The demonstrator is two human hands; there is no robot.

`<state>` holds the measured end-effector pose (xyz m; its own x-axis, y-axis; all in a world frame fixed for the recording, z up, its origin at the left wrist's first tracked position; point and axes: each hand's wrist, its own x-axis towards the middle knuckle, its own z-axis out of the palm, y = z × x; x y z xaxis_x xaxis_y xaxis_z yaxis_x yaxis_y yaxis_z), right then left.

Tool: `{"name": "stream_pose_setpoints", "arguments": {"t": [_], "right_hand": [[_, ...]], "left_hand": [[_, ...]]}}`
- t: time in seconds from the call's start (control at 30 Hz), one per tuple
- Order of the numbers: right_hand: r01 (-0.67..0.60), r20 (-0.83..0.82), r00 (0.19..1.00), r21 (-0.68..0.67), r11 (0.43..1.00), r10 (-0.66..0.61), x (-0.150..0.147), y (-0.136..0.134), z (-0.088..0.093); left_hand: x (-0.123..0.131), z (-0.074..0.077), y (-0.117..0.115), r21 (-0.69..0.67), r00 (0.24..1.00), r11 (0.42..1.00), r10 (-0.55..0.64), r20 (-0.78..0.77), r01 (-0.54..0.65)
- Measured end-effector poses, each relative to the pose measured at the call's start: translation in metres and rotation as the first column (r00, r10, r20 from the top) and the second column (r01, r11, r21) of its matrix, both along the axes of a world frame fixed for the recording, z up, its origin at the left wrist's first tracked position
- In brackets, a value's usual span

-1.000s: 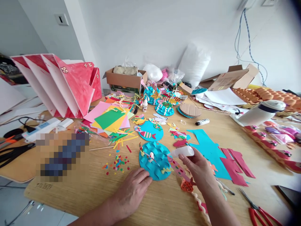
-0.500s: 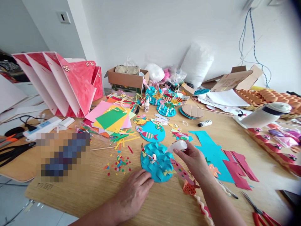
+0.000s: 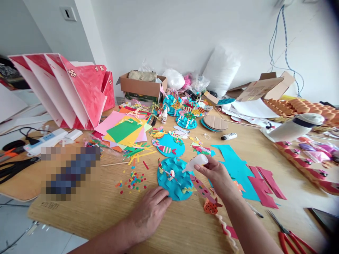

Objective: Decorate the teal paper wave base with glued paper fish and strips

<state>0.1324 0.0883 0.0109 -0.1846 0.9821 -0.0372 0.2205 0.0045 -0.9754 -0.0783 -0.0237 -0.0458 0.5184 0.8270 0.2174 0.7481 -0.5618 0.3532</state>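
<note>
A round blue paper disc (image 3: 177, 183) with a wavy woven surface lies on the wooden table (image 3: 106, 208) in front of me. My left hand (image 3: 149, 211) rests flat on the table, fingertips touching the disc's near-left edge. My right hand (image 3: 215, 171) is closed round a small white glue bottle (image 3: 196, 161), tilted with its nozzle pointing down-left over the disc's right part. A pink spotted paper fish (image 3: 201, 188) and an orange spotted fish (image 3: 211, 206) lie just under my right wrist.
Coloured paper sheets (image 3: 124, 132), more blue discs (image 3: 169, 145) and paper scraps cover the middle. Red scissors (image 3: 290, 237) lie at the near right, black scissors (image 3: 16, 167) at the left. A cardboard box (image 3: 143, 88) and a red-painted folded board (image 3: 66, 90) stand behind.
My right hand has carried the glue bottle left and slightly away from me, bringing its nozzle over the disc. My left hand has stayed at the disc's edge.
</note>
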Motion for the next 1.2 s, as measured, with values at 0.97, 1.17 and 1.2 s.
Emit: {"name": "stream_pose_setpoints", "arguments": {"t": [0.97, 1.17, 1.2], "right_hand": [[-0.315, 0.146, 0.946, 0.188, 0.93, 0.29, -0.016, 0.009, 0.006], [-0.313, 0.171, 0.944, 0.192, 0.93, 0.282, -0.017, 0.01, 0.004], [-0.313, 0.182, 0.943, 0.199, 0.929, 0.279, -0.016, 0.01, 0.004]], "left_hand": [[-0.001, 0.004, 0.0, 0.062, 0.999, 0.998, -0.008, -0.038, 0.01], [-0.001, 0.003, 0.0, 0.098, 0.999, 0.995, -0.013, -0.047, 0.017], [-0.002, 0.002, 0.0, 0.1, 0.999, 0.995, -0.009, -0.051, 0.014]]}}
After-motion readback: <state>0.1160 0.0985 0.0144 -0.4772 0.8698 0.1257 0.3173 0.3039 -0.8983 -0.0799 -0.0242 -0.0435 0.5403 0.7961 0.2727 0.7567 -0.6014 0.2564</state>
